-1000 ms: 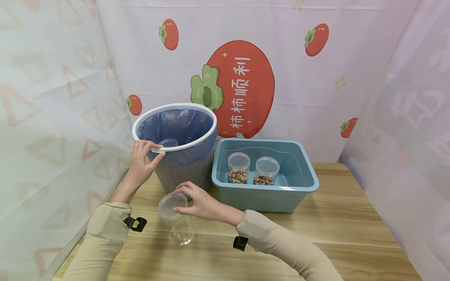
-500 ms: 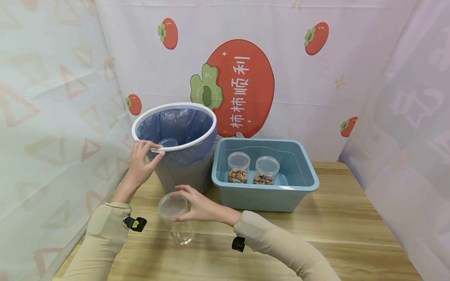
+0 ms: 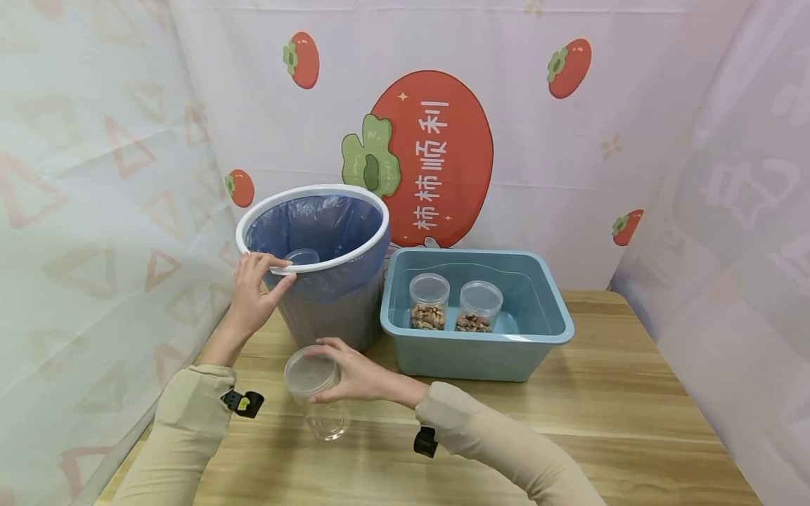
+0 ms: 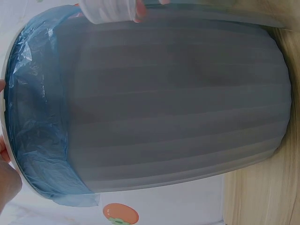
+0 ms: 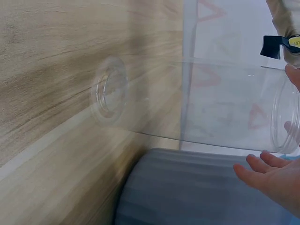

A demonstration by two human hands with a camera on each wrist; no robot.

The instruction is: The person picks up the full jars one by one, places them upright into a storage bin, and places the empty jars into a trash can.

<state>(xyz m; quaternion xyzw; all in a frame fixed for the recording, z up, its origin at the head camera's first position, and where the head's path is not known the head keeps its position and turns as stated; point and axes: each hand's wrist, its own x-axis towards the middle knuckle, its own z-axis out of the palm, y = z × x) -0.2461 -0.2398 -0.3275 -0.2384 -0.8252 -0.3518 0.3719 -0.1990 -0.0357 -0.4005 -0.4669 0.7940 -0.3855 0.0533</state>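
Observation:
A tall, clear, empty plastic jar [image 3: 325,414] with a translucent lid [image 3: 309,372] is upright on the wooden table. My right hand [image 3: 357,376] holds it near the top, fingers on the far side and thumb on the near side. Seen from the right wrist, the jar's clear wall [image 5: 225,108] runs between the thumb and the spread fingers [image 5: 255,176]. My left hand [image 3: 253,299] grips the white rim [image 3: 373,242] of a grey trash bin [image 3: 329,309], fingers over it and thumb outside. A blue bag [image 4: 42,117] lines the bin. Inside it shows a clear container [image 3: 304,257].
To the right of the bin stands a blue plastic tub [image 3: 462,358]. Two lidded jars of nuts sit in it, one on the left [image 3: 428,306] and one on the right [image 3: 479,309]. Printed curtains [image 3: 538,161] enclose the table [image 3: 607,393] at the back and sides.
My right thumb has moved down from over the lid to the jar's near side, and the hand has shifted slightly lower. The jar and my left hand have stayed in place.

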